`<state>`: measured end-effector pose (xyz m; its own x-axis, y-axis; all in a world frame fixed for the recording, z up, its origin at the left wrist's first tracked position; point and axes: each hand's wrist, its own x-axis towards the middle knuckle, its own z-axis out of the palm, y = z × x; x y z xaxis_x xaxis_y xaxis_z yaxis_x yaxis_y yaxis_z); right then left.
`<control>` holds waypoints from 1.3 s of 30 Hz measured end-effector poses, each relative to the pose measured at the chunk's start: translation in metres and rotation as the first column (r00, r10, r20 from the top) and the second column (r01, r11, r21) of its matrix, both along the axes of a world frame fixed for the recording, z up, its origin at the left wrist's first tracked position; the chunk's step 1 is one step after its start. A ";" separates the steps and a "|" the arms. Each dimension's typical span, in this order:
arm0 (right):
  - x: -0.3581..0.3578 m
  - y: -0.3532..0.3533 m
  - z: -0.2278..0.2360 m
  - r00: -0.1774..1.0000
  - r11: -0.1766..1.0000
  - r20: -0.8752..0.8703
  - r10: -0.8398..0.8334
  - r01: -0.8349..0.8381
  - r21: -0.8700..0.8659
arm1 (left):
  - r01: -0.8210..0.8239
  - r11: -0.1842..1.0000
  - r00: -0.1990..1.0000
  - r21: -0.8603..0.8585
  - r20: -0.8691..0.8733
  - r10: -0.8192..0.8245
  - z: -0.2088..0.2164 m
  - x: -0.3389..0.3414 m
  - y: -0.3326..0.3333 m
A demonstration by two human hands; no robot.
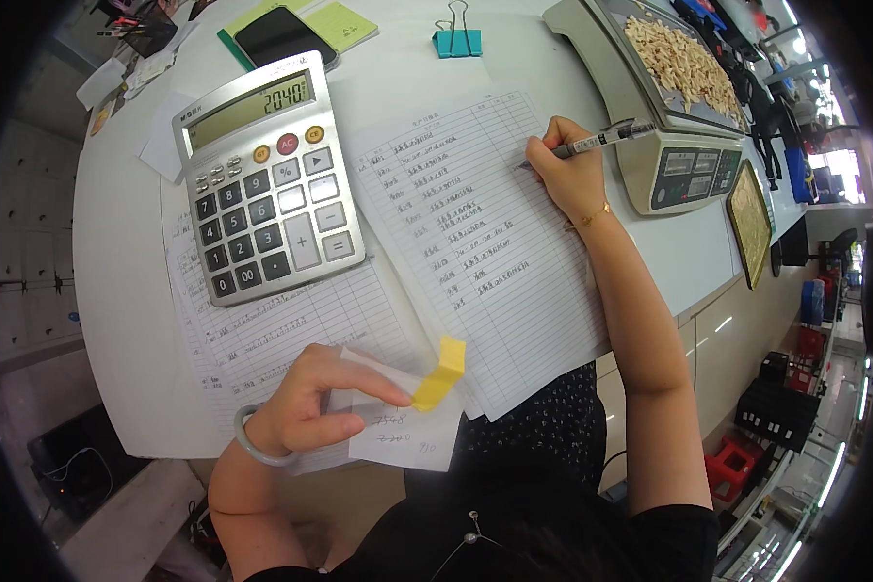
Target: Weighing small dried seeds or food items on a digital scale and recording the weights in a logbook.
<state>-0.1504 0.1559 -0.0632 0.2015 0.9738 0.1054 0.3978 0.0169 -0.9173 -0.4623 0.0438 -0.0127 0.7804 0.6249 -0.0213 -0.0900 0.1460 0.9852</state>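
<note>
My right hand [568,165] grips a pen [606,138], its tip close to the ruled sheet [514,320], which carries rows of handwriting. My left hand [330,398] lies over a small white slip [412,438] at the table's near edge. Its index finger reaches out to a bent yellow sticky strip [441,373], and the thumb stands apart; the remaining fingers are mostly hidden. Handwritten figures, some crossed out, show on the slip. A large silver calculator [302,236] with a lit display rests on another written sheet [349,310], left of the ruled one.
Beyond the calculator lie a dark phone [286,39] and a yellow-green notebook [344,27]. A teal binder clip [458,43] stands at the back. On the right, a weighing scale [640,179] bears a tray of pale small pieces [684,63]. A pen holder [145,29] is far left.
</note>
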 end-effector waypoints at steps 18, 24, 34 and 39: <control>0.002 0.002 -0.004 1.000 0.997 -0.008 -0.019 0.019 0.074 | -0.218 0.972 0.968 -0.091 -0.142 0.204 0.005 0.000 0.000; -0.026 0.010 0.031 0.979 0.999 -0.203 -0.003 0.013 0.046 | -0.055 0.998 0.995 0.000 0.082 0.055 -0.007 -0.001 0.001; -0.210 0.005 0.055 0.621 0.603 0.672 0.404 -0.733 0.315 | 0.216 0.976 0.954 -0.029 0.219 -0.205 -0.007 -0.004 -0.005; -0.240 -0.008 0.059 0.518 0.594 0.721 0.459 -0.783 0.184 | 0.228 0.974 0.943 -0.017 0.254 -0.216 -0.008 -0.004 -0.006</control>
<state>-0.3900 0.1481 -0.0038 -0.6942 0.6017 0.3950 0.5086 0.7984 -0.3224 -0.4661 0.0381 -0.0205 0.8833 0.4379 0.1672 -0.2918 0.2343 0.9273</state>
